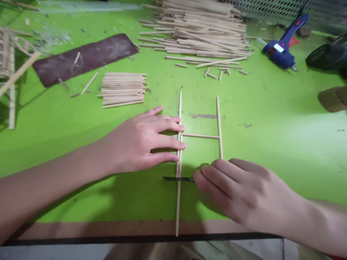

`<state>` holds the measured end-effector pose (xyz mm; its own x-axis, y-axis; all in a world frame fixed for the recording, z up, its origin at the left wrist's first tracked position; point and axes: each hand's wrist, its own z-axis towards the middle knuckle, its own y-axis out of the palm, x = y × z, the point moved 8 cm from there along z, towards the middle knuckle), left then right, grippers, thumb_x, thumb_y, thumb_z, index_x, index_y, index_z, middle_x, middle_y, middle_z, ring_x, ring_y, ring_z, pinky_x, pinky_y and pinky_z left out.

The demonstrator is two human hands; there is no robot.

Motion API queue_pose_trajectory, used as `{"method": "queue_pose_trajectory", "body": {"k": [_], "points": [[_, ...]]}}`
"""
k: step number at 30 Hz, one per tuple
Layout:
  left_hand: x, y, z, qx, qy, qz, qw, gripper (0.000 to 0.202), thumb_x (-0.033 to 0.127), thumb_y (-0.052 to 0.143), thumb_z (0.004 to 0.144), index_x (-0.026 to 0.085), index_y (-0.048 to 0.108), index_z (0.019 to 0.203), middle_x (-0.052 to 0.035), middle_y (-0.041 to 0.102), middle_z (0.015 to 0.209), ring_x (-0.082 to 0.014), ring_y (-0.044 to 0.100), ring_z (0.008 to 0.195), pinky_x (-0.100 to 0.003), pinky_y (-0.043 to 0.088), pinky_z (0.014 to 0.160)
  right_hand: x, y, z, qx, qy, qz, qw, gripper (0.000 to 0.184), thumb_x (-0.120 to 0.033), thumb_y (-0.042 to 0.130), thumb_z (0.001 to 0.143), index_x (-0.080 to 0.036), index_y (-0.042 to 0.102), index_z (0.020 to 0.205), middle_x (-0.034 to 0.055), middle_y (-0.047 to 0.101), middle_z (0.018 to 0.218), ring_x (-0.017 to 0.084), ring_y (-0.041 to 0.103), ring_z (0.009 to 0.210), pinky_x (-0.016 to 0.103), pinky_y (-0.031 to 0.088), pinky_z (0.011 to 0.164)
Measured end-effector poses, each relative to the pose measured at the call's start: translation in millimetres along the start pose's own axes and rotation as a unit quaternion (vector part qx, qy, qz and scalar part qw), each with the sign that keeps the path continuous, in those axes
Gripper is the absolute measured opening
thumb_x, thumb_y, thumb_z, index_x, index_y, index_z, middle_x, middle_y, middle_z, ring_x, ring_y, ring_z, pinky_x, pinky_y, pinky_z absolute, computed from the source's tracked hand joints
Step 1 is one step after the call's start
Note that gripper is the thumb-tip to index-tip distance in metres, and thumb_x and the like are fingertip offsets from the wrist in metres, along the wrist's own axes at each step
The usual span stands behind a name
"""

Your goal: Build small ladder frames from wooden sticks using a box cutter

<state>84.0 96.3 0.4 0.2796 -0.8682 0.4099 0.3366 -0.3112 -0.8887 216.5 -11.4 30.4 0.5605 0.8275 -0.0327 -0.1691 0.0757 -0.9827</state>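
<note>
The long, pale, round wooden stick [178, 209] lies near the middle of the near part of the bright green tabletop [284, 137], against the left upright of a pale wooden H-shaped frame [200, 136]. Its near end reaches over the brown edge strip [108, 228].

My left hand [138, 141] is spread, not clenched; its fingertips press both sticks from above. My right hand [249, 191] is closed around the dark, narrow-bladed knife [170, 178], whose blade crosses the stick close to the upright's near end. I cannot tell whether it has bitten in.

For a clean cut, I judge it best to hold the blade square to the stick, press evenly, and keep the left fingertips firm and on the far side of the blade.

The stick's long axis runs near to far, its far end leaning slightly right; the blade points left.

Farther out: a bundle of short pale sticks [123, 89] at far left and a blue glue gun [280, 54] at far right.
</note>
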Motion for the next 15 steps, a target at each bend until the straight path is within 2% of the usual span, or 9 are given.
{"method": "queue_pose_trajectory", "body": {"k": [2, 6, 15], "points": [[2.8, -1.5, 1.3, 0.001, 0.011, 0.004, 1.000, 0.022, 0.035, 0.067, 0.109, 0.027, 0.083, 0.122, -0.0102, 0.077, 0.138, -0.0299, 0.071, 0.135, -0.072, 0.045, 0.123, -0.2, -0.2, 0.1, -0.002, 0.001, 0.000, 1.000, 0.018, -0.013, 0.058, 0.108, -0.013, 0.075, 0.103, 0.0032, 0.076, 0.092, 0.019, 0.056, 0.072, 0.038, 0.040, 0.058], [4.9, -3.4, 1.8, 0.011, 0.022, 0.000, 1.000, 0.025, 0.038, 0.066, 0.108, 0.025, 0.083, 0.120, -0.0124, 0.078, 0.135, -0.0324, 0.072, 0.133, -0.076, 0.048, 0.119, -0.3, -1.3, 0.3, -0.002, 0.002, 0.012, 1.000, 0.021, -0.014, 0.055, 0.108, -0.013, 0.076, 0.104, 0.0036, 0.077, 0.093, 0.019, 0.056, 0.072, 0.039, 0.040, 0.058], [5.3, -6.2, -1.4, 0.027, 0.030, -0.016, 0.999, 0.018, 0.030, 0.071, 0.106, 0.025, 0.083, 0.118, -0.0119, 0.079, 0.132, -0.0312, 0.073, 0.133, -0.075, 0.051, 0.117, 0.9, -1.4, -1.7, -0.006, 0.012, 0.050, 0.999, 0.030, -0.011, 0.047, 0.110, -0.013, 0.077, 0.112, 0.0036, 0.080, 0.101, 0.020, 0.062, 0.078, 0.039, 0.045, 0.062]]}}
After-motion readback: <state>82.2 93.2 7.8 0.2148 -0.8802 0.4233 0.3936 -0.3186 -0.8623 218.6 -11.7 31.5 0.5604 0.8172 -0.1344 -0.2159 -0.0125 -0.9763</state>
